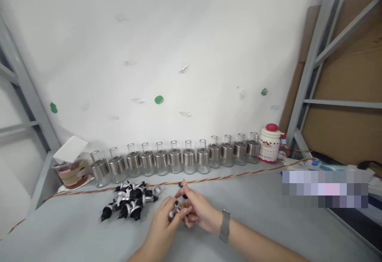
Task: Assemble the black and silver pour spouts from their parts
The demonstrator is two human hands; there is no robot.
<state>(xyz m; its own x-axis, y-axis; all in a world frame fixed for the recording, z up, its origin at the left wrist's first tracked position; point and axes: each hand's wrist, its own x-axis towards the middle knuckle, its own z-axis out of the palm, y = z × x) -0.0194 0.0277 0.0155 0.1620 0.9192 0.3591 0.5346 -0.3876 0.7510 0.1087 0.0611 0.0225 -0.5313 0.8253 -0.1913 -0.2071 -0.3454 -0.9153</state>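
Note:
My left hand (162,218) is closed around a small silver-and-black pourer spout (174,213), its black tip pointing up between thumb and fingers. From the other side, my right hand (201,210) meets it with curled lower fingers against the spout; one finger stretches upward. Behind these fingers a small black part (180,184) shows, mostly hidden, so I cannot tell whether it is held. To the left of my hands lies a loose heap of similar silver-and-black pourer spouts (131,200) on the grey tabletop (74,222).
Along the wall stands a row of glass bottles (188,160) with metal sleeves. A red-and-yellow twisted cord (232,176) runs before them. A labelled tub (73,174) is at the left, a white jar with red lid (268,146) at the right. Metal shelf posts (313,59) flank the table.

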